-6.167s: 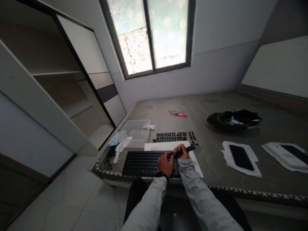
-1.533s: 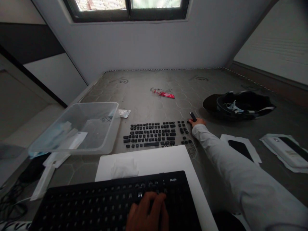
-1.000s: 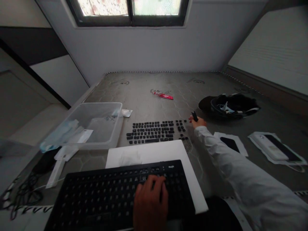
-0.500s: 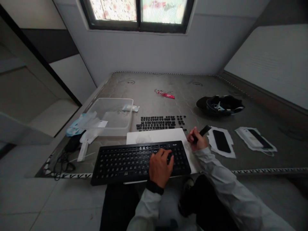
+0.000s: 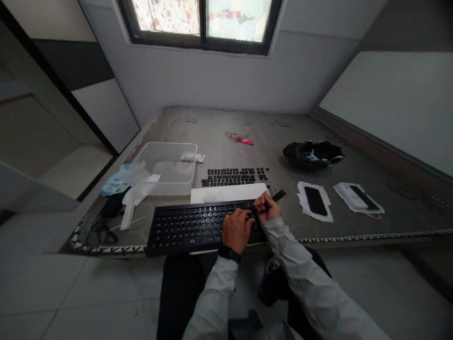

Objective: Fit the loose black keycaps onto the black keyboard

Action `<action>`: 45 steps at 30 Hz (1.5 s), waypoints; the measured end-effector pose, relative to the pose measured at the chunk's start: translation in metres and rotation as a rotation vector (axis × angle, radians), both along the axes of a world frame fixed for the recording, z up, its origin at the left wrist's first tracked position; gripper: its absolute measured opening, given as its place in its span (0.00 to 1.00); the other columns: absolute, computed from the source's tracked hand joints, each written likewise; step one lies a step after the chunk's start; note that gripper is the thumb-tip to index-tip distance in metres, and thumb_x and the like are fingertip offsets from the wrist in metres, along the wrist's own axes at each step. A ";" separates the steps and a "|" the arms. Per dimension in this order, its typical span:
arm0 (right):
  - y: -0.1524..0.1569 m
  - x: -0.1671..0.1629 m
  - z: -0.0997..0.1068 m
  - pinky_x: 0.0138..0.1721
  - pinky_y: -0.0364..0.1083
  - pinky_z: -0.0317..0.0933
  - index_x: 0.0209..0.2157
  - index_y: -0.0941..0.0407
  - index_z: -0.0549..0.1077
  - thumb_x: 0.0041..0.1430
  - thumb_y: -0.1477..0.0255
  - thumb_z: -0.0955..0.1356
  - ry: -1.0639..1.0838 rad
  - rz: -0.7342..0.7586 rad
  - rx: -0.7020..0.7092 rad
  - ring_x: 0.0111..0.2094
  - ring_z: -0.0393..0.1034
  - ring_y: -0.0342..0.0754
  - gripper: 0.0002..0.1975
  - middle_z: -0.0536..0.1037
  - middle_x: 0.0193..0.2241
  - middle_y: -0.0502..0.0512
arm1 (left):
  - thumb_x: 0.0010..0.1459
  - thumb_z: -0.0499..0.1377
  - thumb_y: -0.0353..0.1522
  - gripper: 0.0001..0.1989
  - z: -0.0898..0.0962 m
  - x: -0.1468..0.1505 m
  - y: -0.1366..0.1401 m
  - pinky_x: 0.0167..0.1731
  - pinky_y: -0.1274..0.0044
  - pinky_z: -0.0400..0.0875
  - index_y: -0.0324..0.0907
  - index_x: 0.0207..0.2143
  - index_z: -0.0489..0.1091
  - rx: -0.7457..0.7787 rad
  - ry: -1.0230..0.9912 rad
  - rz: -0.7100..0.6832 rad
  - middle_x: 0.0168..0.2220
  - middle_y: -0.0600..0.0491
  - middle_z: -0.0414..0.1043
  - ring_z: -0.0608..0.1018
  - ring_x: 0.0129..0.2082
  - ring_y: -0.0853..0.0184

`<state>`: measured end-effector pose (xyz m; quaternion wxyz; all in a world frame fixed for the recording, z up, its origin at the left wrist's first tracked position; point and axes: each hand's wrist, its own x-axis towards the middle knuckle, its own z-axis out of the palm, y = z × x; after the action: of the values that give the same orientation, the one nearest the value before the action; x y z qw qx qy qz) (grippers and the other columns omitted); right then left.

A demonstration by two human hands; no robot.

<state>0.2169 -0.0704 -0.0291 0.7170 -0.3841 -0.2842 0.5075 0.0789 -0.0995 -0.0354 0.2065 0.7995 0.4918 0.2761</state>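
A black keyboard (image 5: 184, 231) lies at the front edge of the grey mattress-like surface, partly over a white board (image 5: 231, 193). My left hand (image 5: 236, 230) rests on the keyboard's right part, fingers bent and apart, with no object visible in them. My right hand (image 5: 268, 208) is closed round a black stick-like tool (image 5: 280, 194), whose outer end points up and right. That hand is over the keyboard's upper right corner, close to my left fingertips; the tool's other end is hidden. Beyond the board, loose black keycaps (image 5: 231, 177) lie in rows.
To the left stand a clear plastic box (image 5: 170, 182), crumpled wrapping (image 5: 139, 189) and a coiled black cable (image 5: 99, 231). Rightward lie a black cap (image 5: 313, 155), a phone (image 5: 316, 201) on a white cloth and another cloth with devices (image 5: 357, 198). A red packet (image 5: 241, 139) lies farther back.
My right hand has moved left with the black tool, from beside the keyboard to over its right end. My left hand stays on the keys. The view has shifted slightly.
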 end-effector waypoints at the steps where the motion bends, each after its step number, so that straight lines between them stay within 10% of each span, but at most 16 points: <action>1: 0.000 -0.001 -0.001 0.17 0.41 0.50 0.16 0.55 0.62 0.54 0.55 0.71 0.004 -0.011 -0.013 0.15 0.50 0.38 0.24 0.54 0.11 0.43 | 0.61 0.61 0.36 0.11 0.000 0.000 0.000 0.39 0.73 0.64 0.50 0.46 0.71 -0.004 0.003 0.000 0.40 0.57 0.74 0.76 0.38 0.67; 28: -0.020 -0.035 -0.009 0.21 0.43 0.54 0.18 0.53 0.61 0.57 0.50 0.67 -0.621 -0.205 -0.123 0.17 0.54 0.41 0.25 0.60 0.13 0.44 | 0.58 0.57 0.27 0.08 0.006 -0.002 -0.003 0.42 0.72 0.65 0.46 0.40 0.69 -0.062 0.069 0.013 0.40 0.55 0.72 0.74 0.40 0.65; 45: 0.000 0.001 -0.015 0.09 0.38 0.41 0.20 0.54 0.60 0.55 0.56 0.71 -0.047 0.035 -0.135 0.09 0.43 0.35 0.22 0.54 0.10 0.39 | 0.66 0.49 0.32 0.13 0.014 -0.003 -0.006 0.44 0.72 0.66 0.51 0.47 0.71 -0.086 0.055 0.019 0.44 0.56 0.74 0.75 0.42 0.69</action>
<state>0.2183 -0.0708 -0.0445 0.6735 -0.4384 -0.2729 0.5288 0.0761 -0.1051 -0.0216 0.2247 0.7924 0.5163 0.2346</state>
